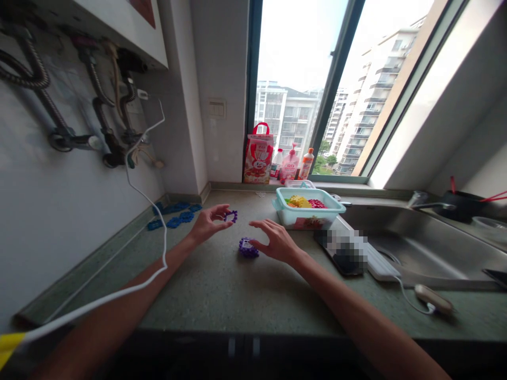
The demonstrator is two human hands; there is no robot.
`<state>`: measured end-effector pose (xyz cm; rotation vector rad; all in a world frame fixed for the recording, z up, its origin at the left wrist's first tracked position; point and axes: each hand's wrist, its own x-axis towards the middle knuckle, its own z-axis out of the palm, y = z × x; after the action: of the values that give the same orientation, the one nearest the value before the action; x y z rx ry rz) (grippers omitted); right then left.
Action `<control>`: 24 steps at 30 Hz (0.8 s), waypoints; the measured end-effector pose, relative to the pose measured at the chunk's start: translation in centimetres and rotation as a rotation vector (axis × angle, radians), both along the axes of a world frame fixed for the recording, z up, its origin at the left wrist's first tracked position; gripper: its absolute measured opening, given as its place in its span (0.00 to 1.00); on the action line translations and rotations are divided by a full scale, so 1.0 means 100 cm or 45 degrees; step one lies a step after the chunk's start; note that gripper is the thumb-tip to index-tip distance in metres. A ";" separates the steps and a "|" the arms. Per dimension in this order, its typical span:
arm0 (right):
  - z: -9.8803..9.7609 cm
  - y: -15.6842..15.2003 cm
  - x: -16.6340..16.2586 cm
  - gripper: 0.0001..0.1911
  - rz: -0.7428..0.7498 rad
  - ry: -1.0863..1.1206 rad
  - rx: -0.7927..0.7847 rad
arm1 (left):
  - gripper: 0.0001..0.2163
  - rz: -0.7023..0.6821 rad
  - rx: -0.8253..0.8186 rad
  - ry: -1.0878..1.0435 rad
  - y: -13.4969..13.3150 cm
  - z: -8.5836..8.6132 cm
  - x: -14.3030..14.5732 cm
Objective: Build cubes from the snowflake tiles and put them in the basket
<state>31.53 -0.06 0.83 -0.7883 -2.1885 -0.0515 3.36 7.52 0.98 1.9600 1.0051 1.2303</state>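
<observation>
A small purple toothed ring [234,215] is held up at the fingertips of my left hand [208,222], between thumb and fingers. Just right of it, a small purple stack of knobbly pieces [249,249] with a white patterned top rests on the counter. My right hand [275,240] hovers beside that stack, fingers and thumb spread. Its thumb tip reaches the stack's edge; whether it touches cannot be made out. Several blue toothed pieces [180,215] lie near the wall at left.
A pale turquoise tub [311,217] holds yellow, pink and green pieces. Right of it lie a dark phone-like object [340,258], a white power strip [376,261] and the steel sink [428,243]. A white cable [164,232] hangs across the left side. Bottles [290,164] line the windowsill.
</observation>
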 end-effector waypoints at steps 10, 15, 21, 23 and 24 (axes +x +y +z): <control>0.001 -0.007 -0.013 0.22 -0.003 0.204 0.064 | 0.30 -0.369 -0.052 -0.122 -0.052 0.006 0.041; 0.002 -0.007 -0.013 0.21 0.023 0.231 -0.043 | 0.26 -0.349 0.173 0.037 -0.054 0.006 0.039; 0.003 -0.006 -0.009 0.20 0.029 0.107 -0.091 | 0.36 -0.346 0.327 0.311 -0.046 0.004 0.030; 0.006 -0.006 -0.005 0.20 -0.004 -0.035 -0.073 | 0.44 -0.313 0.361 0.497 -0.040 0.001 0.025; 0.007 -0.006 -0.004 0.20 -0.017 -0.102 -0.074 | 0.46 -0.292 0.370 0.589 -0.037 -0.002 0.024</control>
<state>31.14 -0.70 1.56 -0.8468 -2.2692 -0.0270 5.73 3.83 0.82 2.5846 0.8100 0.8481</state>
